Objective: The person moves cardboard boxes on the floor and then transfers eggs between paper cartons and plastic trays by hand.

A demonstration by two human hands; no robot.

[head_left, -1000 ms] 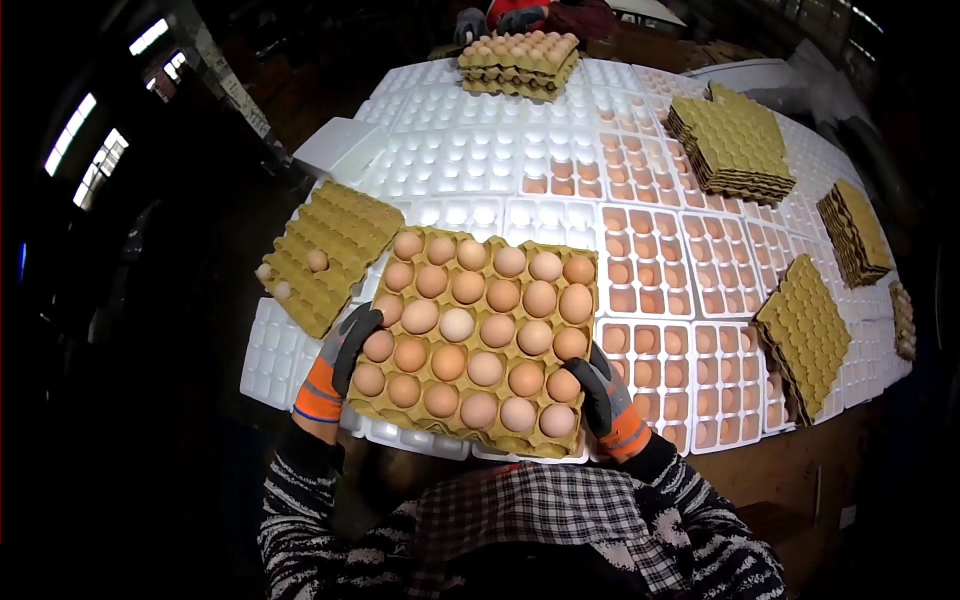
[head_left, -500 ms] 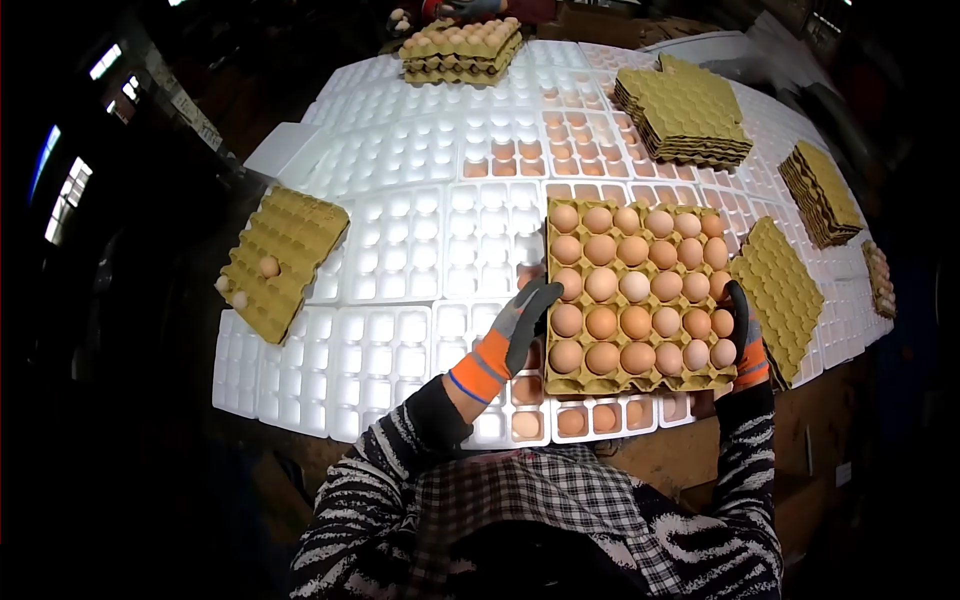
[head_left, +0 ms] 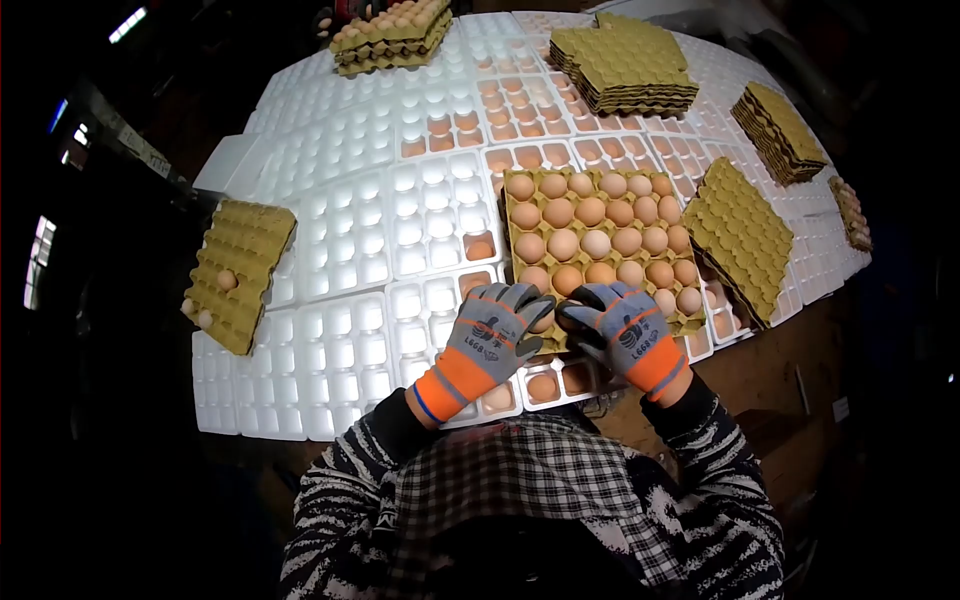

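A pulp egg tray [head_left: 508, 262] full of brown eggs [head_left: 597, 243] rests on the white foam trays in front of me. Both hands wear grey and orange gloves and reach over its near edge. My left hand [head_left: 492, 335] has its fingers and thumb curled around an egg [head_left: 543, 322] in the front row. Beside it, my right hand [head_left: 622, 330] bends its fingers down over the same row, around an egg that is mostly hidden by the glove. Foam trays [head_left: 425, 290] with square hollows surround the tray, some holding eggs.
Left stands a pulp tray [head_left: 238, 262] with a few eggs. Stacked empty pulp trays [head_left: 625, 65] lie at the back, another stack [head_left: 778, 130] at right, and a pulp tray [head_left: 742, 240] nearer. Filled egg trays [head_left: 392, 40] are piled at the far left, near another person.
The full egg tray has come down onto the foam trays. Both hands have left its sides and moved together over its front row. The whole view has shifted a little.
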